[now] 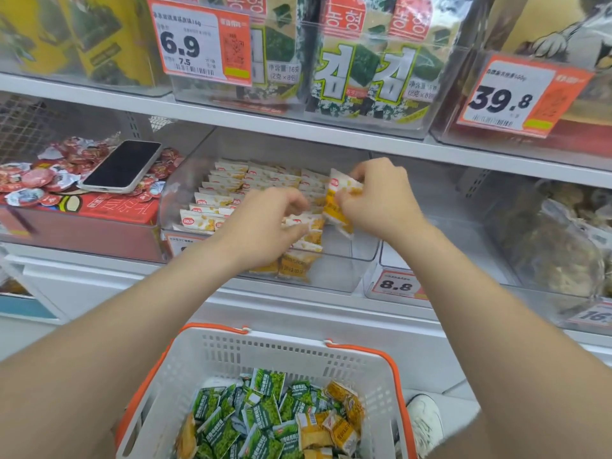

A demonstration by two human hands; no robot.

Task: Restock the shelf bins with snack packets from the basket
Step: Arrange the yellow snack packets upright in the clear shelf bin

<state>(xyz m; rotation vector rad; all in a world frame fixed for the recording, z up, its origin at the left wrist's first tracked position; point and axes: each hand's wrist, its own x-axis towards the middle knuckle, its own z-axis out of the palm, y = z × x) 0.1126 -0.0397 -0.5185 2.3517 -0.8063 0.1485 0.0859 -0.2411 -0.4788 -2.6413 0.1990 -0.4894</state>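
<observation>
Shop shelf, clear bin [344, 273]. Right hand [381, 200] pinches a packet [337, 193]. Left hand [261, 226] curls on rows [225, 187] below, grip unclear. Placing step. Next: slot it beside the left fingertips, then back to the basket [265, 342].

I observe the right hand [381, 200] pinching one yellow-and-white snack packet [341, 202] upright, near the right wall of the clear shelf bin [347, 273]. The left hand [265, 226] curls its fingers over the packet rows [225, 190] standing in the bin's left and middle. Below, the white basket [265, 359] holds green packets [265, 415] and yellow packets [341, 429]. A smartphone [124, 167] lies screen-up on red snack cups [39, 178] left of the bin.
</observation>
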